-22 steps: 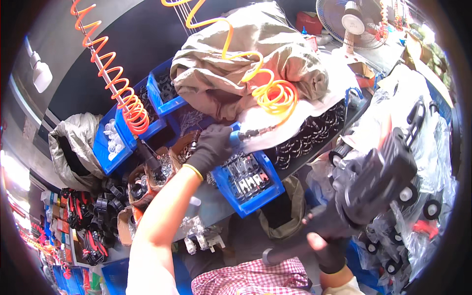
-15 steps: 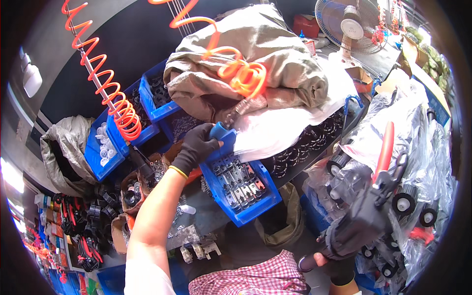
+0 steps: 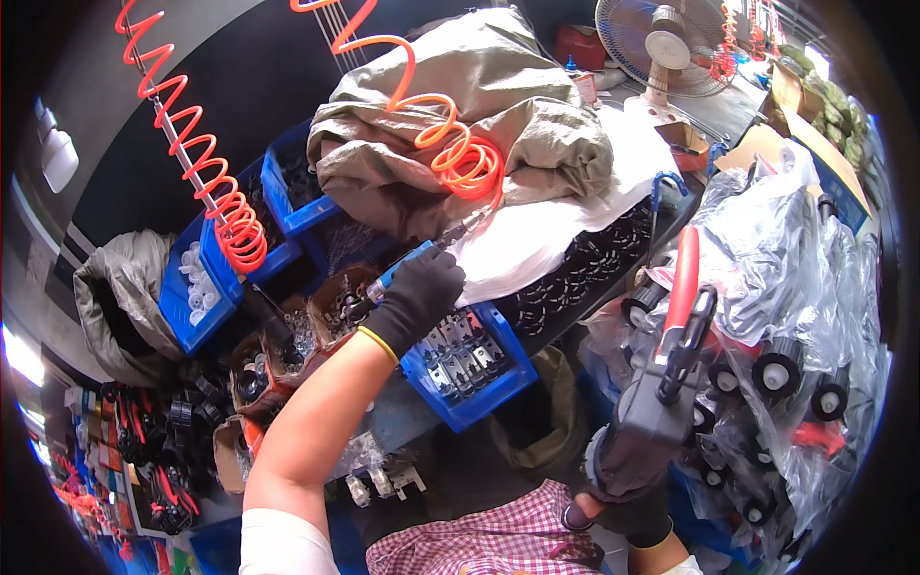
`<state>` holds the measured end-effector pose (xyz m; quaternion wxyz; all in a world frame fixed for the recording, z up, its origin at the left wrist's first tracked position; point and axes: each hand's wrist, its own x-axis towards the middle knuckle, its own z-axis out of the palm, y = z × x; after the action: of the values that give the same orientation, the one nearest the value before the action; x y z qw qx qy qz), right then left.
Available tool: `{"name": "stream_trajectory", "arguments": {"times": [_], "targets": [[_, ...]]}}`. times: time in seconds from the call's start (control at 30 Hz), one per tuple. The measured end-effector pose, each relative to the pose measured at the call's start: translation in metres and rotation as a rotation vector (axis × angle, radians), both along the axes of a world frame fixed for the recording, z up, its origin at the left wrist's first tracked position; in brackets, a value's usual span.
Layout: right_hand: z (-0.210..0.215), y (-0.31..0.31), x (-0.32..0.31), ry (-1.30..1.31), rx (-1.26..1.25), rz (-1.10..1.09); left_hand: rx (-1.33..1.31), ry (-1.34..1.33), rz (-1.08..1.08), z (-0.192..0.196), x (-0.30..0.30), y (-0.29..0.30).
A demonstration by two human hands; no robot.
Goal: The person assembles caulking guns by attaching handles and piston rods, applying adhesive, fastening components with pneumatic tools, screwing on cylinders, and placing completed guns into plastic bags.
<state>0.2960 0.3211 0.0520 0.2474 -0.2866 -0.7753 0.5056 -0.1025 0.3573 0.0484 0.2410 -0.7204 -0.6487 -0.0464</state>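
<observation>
My left hand (image 3: 416,297), in a black glove, grips a blue-handled air tool (image 3: 402,271) joined to an orange coiled hose (image 3: 450,153). It hovers over a blue bin (image 3: 479,388) of small metal parts. My right hand (image 3: 628,470), also gloved, holds a grey and black assembly with a red handle (image 3: 676,335) upright near my body.
A grey cloth bundle (image 3: 479,105) lies on white sheeting. More blue bins (image 3: 206,287) hold white and dark parts at left. A second orange coil (image 3: 206,172) hangs there. Bagged black wheels (image 3: 786,326) pile at right. A fan (image 3: 666,43) stands behind.
My left hand has pulled the air tool and hose down and left, over the blue bin. My right hand has lowered the assembly and turned it upright.
</observation>
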Motion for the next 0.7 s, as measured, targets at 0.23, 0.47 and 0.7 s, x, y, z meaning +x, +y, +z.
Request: {"name": "stream_trajectory", "arguments": {"times": [0.23,0.47,0.7], "targets": [[-0.024,-0.005,0.02,-0.139,0.412,0.02,-0.381,-0.739,0.168,0.083,0.039,0.001],[-0.09,-0.01,0.021,0.01,0.579,0.283,-0.549,-1.136,-0.094,0.201,0.137,-0.027],[-0.045,-0.021,0.006,0.35,0.096,0.404,-0.153,-0.868,-0.205,0.201,0.149,-0.022]]}}
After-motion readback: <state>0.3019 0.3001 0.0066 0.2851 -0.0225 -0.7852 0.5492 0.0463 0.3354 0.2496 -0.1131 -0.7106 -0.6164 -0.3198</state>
